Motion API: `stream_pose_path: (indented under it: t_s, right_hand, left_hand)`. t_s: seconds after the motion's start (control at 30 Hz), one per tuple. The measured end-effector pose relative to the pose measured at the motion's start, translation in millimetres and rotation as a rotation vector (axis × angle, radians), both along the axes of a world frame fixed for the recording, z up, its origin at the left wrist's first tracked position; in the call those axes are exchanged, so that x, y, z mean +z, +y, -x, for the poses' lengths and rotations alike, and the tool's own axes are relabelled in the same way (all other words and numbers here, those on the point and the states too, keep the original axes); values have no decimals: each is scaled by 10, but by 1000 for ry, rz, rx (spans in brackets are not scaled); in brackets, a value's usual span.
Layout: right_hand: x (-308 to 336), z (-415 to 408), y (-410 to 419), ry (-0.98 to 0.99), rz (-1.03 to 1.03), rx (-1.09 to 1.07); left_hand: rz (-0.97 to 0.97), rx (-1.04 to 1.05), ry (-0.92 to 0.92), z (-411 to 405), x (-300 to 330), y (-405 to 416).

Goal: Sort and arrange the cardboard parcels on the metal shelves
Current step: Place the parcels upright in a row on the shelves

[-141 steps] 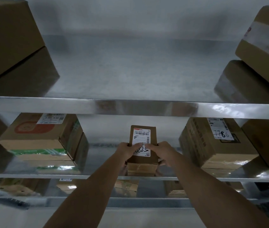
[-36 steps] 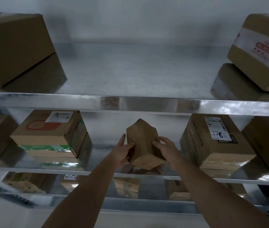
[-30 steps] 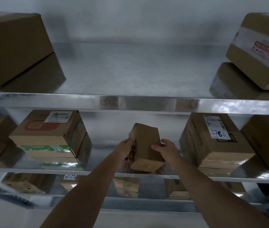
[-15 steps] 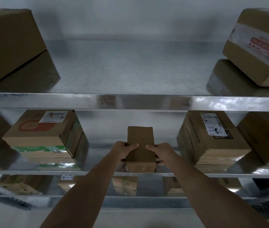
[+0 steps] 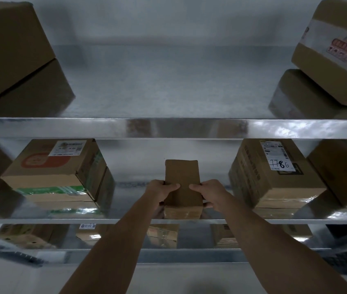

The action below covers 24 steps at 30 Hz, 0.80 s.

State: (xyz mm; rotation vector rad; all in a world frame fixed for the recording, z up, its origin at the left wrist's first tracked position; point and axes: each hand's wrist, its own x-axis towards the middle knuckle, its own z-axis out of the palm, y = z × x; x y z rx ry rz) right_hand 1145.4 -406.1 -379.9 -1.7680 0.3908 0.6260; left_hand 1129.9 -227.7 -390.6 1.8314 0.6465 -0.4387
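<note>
Already on the middle shelf (image 5: pixel 41 219), the small parcel (image 5: pixel 182 183) sits gripped by left hand (image 5: pixel 160 190) and right hand (image 5: pixel 210 193), fingers curled round its sides; release and further sorting seemingly remain.

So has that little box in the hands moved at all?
Yes. The small parcel has been turned over: its label faced up earlier, now plain cardboard does. It remains on the middle shelf, between the same two bigger boxes, gripped by both hands.

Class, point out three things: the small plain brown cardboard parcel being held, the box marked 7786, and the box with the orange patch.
Small plain brown cardboard parcel (image 5: pixel 182 177), head view, top face.
Box marked 7786 (image 5: pixel 278 188), head view, top face.
Box with orange patch (image 5: pixel 45 161), head view, patch.
</note>
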Motion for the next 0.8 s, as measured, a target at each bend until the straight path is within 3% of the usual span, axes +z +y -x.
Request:
stream_pose_path:
  t_s: [0.57, 0.8]
  right_hand:
    - [29, 154, -12, 15, -27, -4]
    - [146, 217, -9, 43, -135, -48]
  left_hand:
    - [-45, -26, -96, 127, 63, -72]
    - [173, 52, -154, 161, 165, -78]
